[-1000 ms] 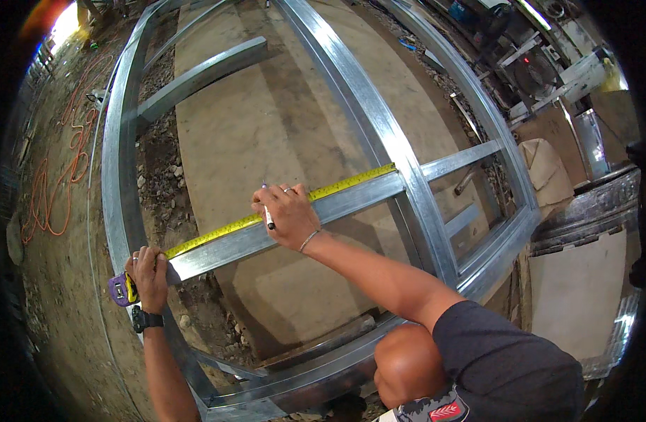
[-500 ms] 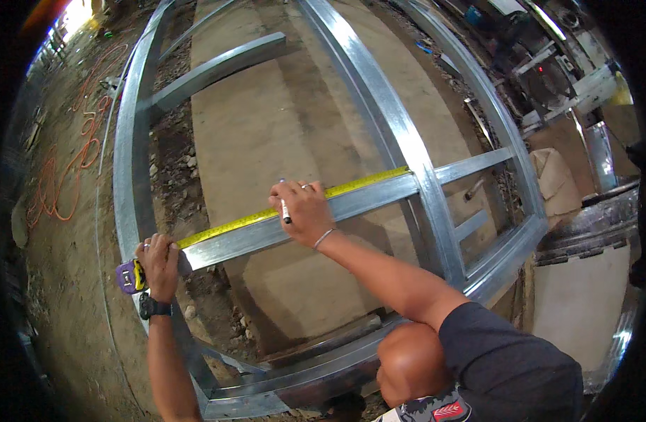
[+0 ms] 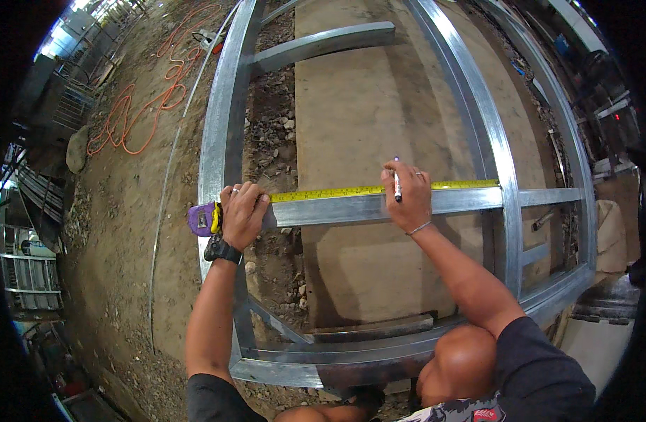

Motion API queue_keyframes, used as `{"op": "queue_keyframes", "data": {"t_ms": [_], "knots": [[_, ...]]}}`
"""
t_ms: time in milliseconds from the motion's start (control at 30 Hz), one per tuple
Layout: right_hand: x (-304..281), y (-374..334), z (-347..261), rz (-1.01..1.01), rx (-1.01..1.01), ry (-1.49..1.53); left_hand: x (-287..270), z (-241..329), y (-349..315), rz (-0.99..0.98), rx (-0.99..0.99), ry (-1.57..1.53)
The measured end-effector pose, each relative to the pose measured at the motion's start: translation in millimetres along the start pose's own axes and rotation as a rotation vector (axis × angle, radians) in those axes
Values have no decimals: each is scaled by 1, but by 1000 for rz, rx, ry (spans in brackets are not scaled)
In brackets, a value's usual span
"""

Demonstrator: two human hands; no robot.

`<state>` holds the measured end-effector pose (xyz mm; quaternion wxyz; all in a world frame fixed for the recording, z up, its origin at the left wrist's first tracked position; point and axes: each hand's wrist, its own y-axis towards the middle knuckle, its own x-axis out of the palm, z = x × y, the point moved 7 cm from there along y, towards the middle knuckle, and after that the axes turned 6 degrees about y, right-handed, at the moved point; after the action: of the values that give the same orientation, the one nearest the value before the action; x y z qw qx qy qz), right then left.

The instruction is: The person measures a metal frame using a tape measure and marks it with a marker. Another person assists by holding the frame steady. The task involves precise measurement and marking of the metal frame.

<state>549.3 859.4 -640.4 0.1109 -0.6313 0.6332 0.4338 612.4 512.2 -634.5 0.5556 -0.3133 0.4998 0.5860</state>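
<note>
Yellow tape measure (image 3: 351, 191) lies along the steel crossbar (image 3: 358, 209); left hand (image 3: 242, 213) clamps its purple case (image 3: 202, 219), right hand (image 3: 407, 197) pinches a marker (image 3: 397, 187) above the tape's edge.

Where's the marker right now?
In the head view, right of centre: the marker is in the right hand, tip down on the yellow tape measure blade along the steel crosspiece.
</note>
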Motion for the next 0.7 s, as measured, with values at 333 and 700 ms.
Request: {"op": "queue_keyframes", "data": {"t_ms": [333,700], "knots": [[-18,-4,17,197,165,446,5,-3,0,-28,-26,-29],[-22,-6,-7,165,-144,304,8,-6,1,-10,-20,2]]}}
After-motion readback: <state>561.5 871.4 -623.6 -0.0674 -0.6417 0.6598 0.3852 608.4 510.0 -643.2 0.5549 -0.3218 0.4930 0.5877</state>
